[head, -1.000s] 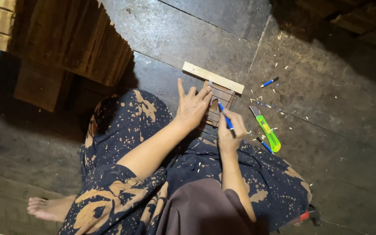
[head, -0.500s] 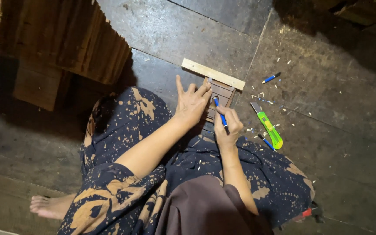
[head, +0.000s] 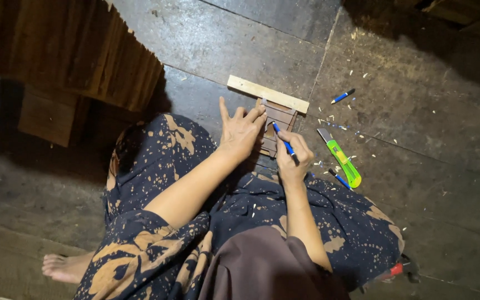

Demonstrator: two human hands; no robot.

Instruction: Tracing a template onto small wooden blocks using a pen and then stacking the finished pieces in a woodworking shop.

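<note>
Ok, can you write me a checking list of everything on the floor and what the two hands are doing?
Surface: dark floor, scattered with pale shavings.
Job's things: dark wooden slats against a pale wooden strip; blue pen.
Clutter: green utility knife, another blue pen, a third pen, red-handled tool.
Hands: left hand flat on the slats; right hand grips the blue pen.
Cables: nothing seen.
Surroundings: stacked wooden pieces, bare foot.

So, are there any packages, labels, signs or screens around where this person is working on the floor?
None that show: no package, label, sign or screen.
Only tools lie on the floor: a green utility knife and a blue pen, to the right of the right hand.
</note>
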